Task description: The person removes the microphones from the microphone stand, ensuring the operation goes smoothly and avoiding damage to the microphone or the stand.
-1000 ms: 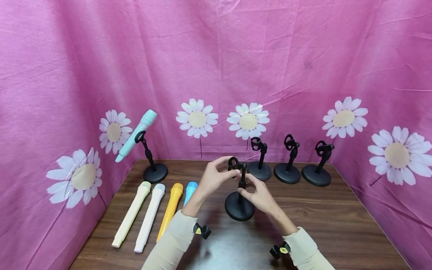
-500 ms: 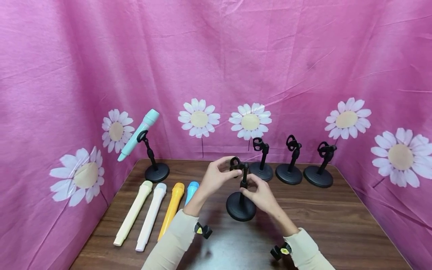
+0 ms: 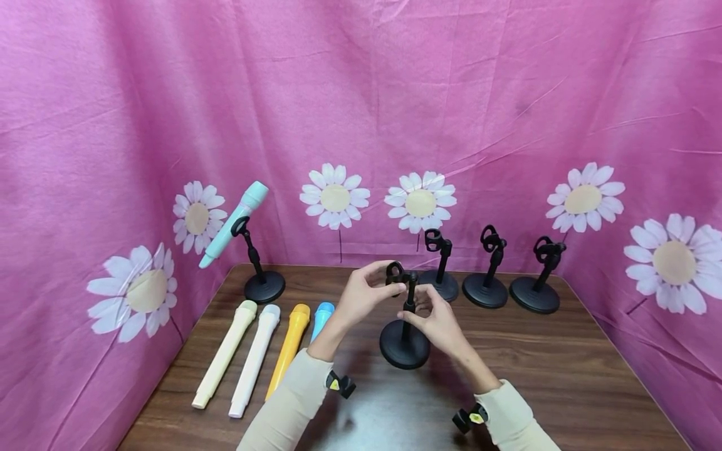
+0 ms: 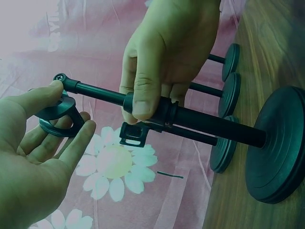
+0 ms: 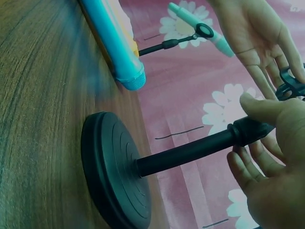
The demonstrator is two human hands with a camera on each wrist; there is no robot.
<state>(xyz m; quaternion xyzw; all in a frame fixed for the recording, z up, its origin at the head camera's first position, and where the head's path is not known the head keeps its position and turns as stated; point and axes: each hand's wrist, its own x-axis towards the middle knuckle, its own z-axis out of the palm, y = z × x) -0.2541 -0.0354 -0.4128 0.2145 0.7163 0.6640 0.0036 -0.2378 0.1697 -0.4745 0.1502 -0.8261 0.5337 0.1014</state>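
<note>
A black tabletop microphone stand [image 3: 404, 344] stands upright on its round base near the middle of the table. My left hand [image 3: 361, 294] pinches the ring-shaped clip [image 4: 59, 114] at its top, thumb above and fingers below. Lower down, my right hand [image 3: 437, 322] grips the thick collar [image 4: 164, 112] of the pole between thumb and fingers. In the right wrist view the base [image 5: 116, 171] rests on the wood, and the right hand partly covers the collar.
At the back right stand three more black stands, left [image 3: 440, 285], middle [image 3: 485, 291] and right [image 3: 534, 294]. A mint microphone [image 3: 234, 224] sits in a stand at the back left. Pale yellow [image 3: 225, 354], white [image 3: 255, 360], orange [image 3: 289, 347] and blue [image 3: 321, 318] microphones lie left.
The head view has drifted slightly, so everything appears a little further right. Both hands keep their hold on the stand, which stays in place.
</note>
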